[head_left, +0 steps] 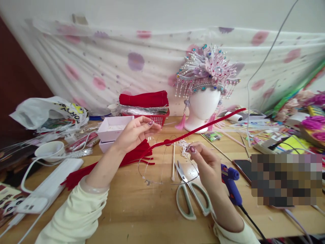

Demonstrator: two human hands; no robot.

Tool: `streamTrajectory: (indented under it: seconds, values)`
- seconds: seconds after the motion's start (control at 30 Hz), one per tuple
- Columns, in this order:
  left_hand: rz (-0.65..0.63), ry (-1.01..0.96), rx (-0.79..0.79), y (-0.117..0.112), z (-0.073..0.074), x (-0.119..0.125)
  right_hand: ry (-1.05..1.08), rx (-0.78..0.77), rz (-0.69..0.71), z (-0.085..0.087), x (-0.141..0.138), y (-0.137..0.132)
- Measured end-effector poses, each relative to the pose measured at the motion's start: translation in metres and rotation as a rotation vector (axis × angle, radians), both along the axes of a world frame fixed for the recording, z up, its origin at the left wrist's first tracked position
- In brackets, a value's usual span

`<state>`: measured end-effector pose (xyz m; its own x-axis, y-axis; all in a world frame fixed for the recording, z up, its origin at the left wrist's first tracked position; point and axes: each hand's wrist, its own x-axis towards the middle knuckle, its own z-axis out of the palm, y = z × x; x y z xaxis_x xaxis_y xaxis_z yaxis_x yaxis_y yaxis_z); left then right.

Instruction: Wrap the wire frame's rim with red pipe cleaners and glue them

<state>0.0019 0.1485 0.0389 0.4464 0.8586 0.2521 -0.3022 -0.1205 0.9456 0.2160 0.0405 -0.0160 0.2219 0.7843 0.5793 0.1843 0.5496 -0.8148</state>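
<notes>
My left hand (pixel 135 133) is raised over the wooden table (pixel 142 206), its thumb and fingers pinched together near a thin clear wire hoop (pixel 152 169). My right hand (pixel 203 159) is closed in a pinch on a long red pipe cleaner (pixel 203 130), which runs up and to the right from a small coil near the hoop. A bundle of red pipe cleaners (pixel 106 166) lies under my left forearm. Scissors (pixel 191 195) lie open on the table just left of my right wrist.
A blue glue gun (pixel 232 184) lies right of my right wrist, beside a phone (pixel 243 167). A beaded pink headdress on a white head form (pixel 204 88) stands at the back. A red basket (pixel 157 118), pink boxes (pixel 114 130), a white power strip (pixel 50 186) and craft clutter surround the work spot.
</notes>
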Motion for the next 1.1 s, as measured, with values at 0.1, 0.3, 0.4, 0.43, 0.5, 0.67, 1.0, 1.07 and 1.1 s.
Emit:
streamTrajectory:
  seconds: [0.1, 0.3, 0.4, 0.43, 0.5, 0.67, 1.0, 1.07, 1.1]
  values:
    - [0.018, 0.025, -0.011, -0.008, 0.008, 0.0, 0.002, -0.02, 0.088, -0.001, 0.002, -0.001]
    - [0.238, 0.477, 0.341, -0.012, 0.014, -0.01, -0.03, -0.02, 0.168, -0.003, 0.005, 0.001]
    - [0.258, 0.891, 0.525, -0.01, 0.017, -0.021, -0.026, -0.013, 0.162, -0.004, 0.006, 0.003]
    - [0.234, 1.006, 0.554, -0.01, 0.018, -0.024, -0.024, -0.016, 0.153, -0.004, 0.006, 0.004]
    - [0.198, 1.121, 0.572, -0.008, 0.02, -0.032, -0.022, -0.026, 0.127, -0.005, 0.007, 0.004]
    - [0.389, 1.078, 0.587, -0.003, 0.026, -0.045, -0.003, -0.036, 0.016, -0.011, 0.007, 0.009]
    - [0.486, 0.099, 0.135, -0.058, 0.034, -0.035, -0.084, -0.082, -0.155, -0.029, 0.003, 0.025]
    - [0.445, -0.01, 0.019, -0.081, 0.021, -0.032, -0.114, -0.08, -0.184, -0.028, 0.002, 0.02]
    - [0.452, -0.051, -0.019, -0.093, 0.014, -0.03, -0.127, -0.075, -0.205, -0.027, 0.002, 0.013]
